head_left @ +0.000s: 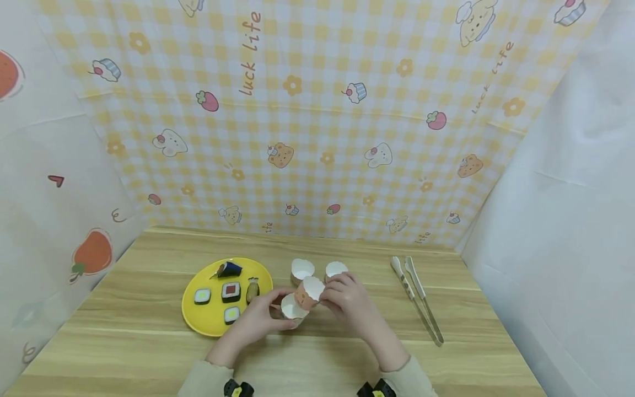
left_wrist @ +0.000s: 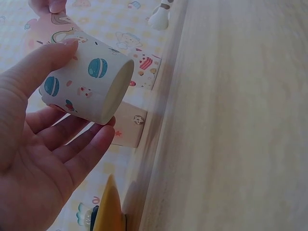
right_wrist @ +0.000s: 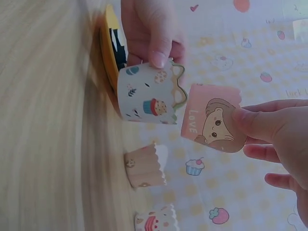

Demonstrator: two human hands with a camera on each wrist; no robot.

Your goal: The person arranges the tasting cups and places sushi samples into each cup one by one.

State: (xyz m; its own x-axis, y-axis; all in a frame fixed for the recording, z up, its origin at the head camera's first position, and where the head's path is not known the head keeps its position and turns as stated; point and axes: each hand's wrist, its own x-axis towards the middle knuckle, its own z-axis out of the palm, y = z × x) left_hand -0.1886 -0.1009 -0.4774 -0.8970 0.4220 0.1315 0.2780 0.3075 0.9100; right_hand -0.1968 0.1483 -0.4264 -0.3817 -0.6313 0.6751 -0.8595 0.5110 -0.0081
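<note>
My left hand (head_left: 260, 315) grips a white paper baking cup (left_wrist: 91, 77) printed with macarons and a cupcake, thumb on one side and fingers on the other. Its mouth with a scalloped rim faces up, and the left wrist view shows its recessed base. My right hand (head_left: 349, 302) pinches a pink paper baking cup (right_wrist: 211, 113) by its side; it bears a girl's face and the word LOVE. The pink cup is tilted just above the white one's rim, with a slight gap showing in the right wrist view.
Behind the hands stand a beige paper cup (right_wrist: 144, 166) and a patterned paper cup (right_wrist: 156, 220). At left a yellow plate (head_left: 193, 314) bears several toy sushi pieces (head_left: 231, 292). Metal tongs (head_left: 420, 300) lie at right on the wooden table (head_left: 476, 342), backed by a checked cloth (head_left: 317, 176).
</note>
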